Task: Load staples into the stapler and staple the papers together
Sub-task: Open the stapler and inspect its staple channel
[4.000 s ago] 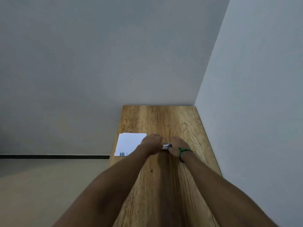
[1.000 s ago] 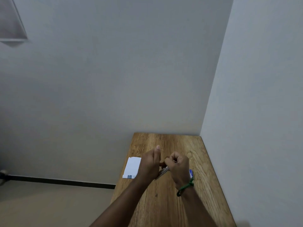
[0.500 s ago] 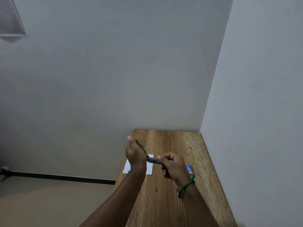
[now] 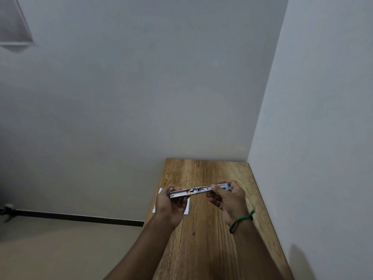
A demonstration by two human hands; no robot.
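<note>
Your left grip (image 4: 171,207) curls round one end of the stapler (image 4: 198,191), held in the air above the papers (image 4: 187,208) on the desk (image 4: 212,249). Your right grip (image 4: 228,201) pinches the blue end. Opened out flat, it could snap shut on a fingertip, or spill staples if you tilt it; whether any are loaded, I can't tell. Its long axis runs left to right, nearly level, with the blue end pointing right.
</note>
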